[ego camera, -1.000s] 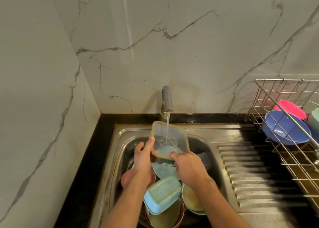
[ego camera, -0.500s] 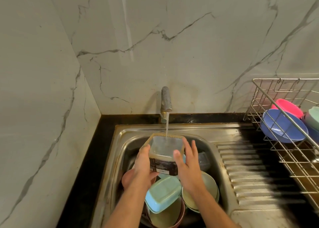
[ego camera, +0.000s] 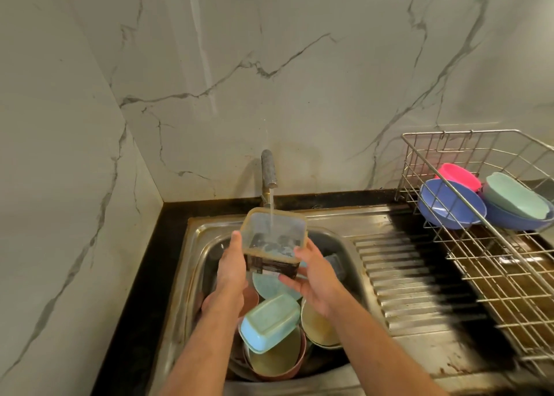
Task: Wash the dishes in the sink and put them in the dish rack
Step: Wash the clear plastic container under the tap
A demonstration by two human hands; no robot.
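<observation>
Head view, and I read it left to right: at nine o'clock the marble wall closes in tight beside the sink (ego camera: 195,275), so I have almost no room to swing that way. My left hand (ego camera: 230,278) grips the left side of the clear plastic container (ego camera: 274,239), thumb up along its rim, and my right hand (ego camera: 314,278) cups the lower right corner with the fingers curled under its dark-labelled base. The container sits tilted mouth-up under the tap (ego camera: 267,170) at twelve o'clock, with the stream of water (ego camera: 271,212) falling into it, so I judge this piece is mid-rinse. Below my wrists, toward six o'clock, the basin is crowded: a light blue rectangular tub (ego camera: 269,323) lies upside down on a pinkish bowl (ego camera: 269,362), with a yellowish bowl (ego camera: 317,326) to its right and a pale teal dish (ego camera: 269,286) under the container. That stack looks unwashed, so most of the work seems left. At three o'clock, past the ribbed drainboard (ego camera: 404,275), the wire dish rack (ego camera: 494,245) holds a blue bowl (ego camera: 449,203), a pink bowl (ego camera: 458,175) and a mint bowl (ego camera: 515,197), all bunched at its far end; its near wire floor is open. The rack's raised left rim is the edge I would have to lift over.
</observation>
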